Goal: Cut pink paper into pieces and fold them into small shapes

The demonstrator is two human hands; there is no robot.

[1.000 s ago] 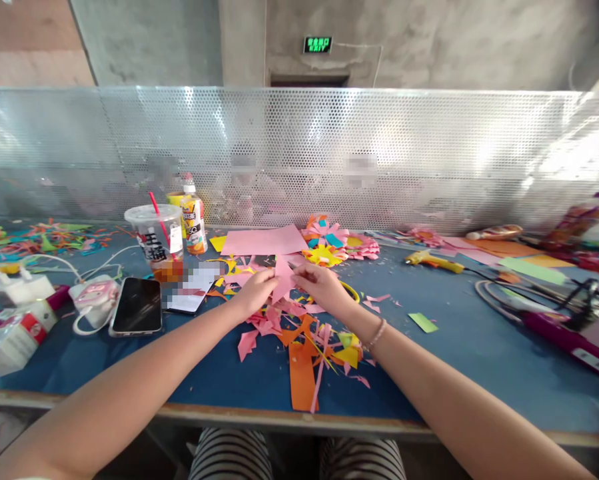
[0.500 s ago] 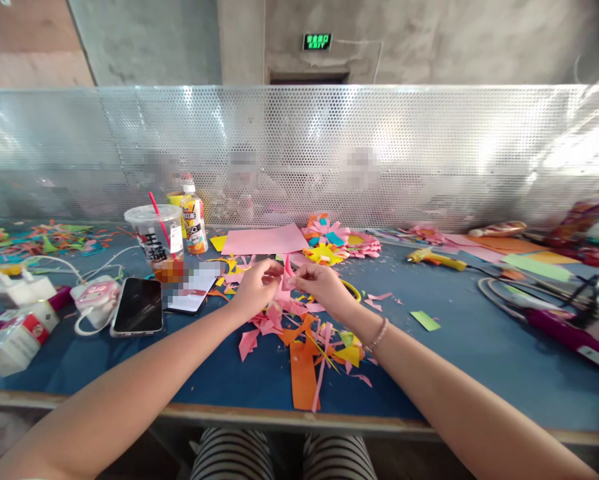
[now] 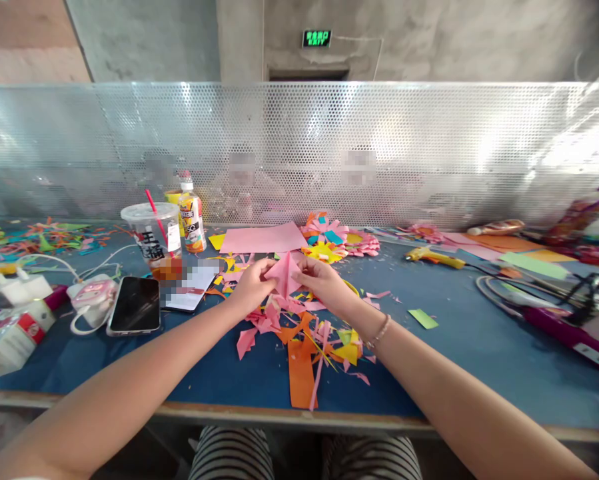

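A creased piece of pink paper point(image 3: 285, 275) is spread between my two hands, above a heap of scraps. My left hand point(image 3: 255, 285) pinches its left edge. On the other side my right hand point(image 3: 324, 283) grips the right edge with thumb and fingers. Below lie pink paper scraps point(image 3: 266, 319), an orange paper strip point(image 3: 302, 373) and yellow bits point(image 3: 348, 352). Just behind my hands rest a flat pink sheet point(image 3: 264, 238) and several paper flowers point(image 3: 324, 233).
At left stand a plastic cup point(image 3: 152, 233) with a straw, a drink bottle point(image 3: 192, 220) and a phone point(image 3: 135, 305). A yellow glue gun point(image 3: 434, 257) and a purple power strip point(image 3: 569, 337) lie right. A perforated metal screen point(image 3: 299, 147) borders the table's back.
The pink paper, folded narrow and upright before, is now opened out flatter toward me. My hands have moved slightly apart while keeping hold of it.
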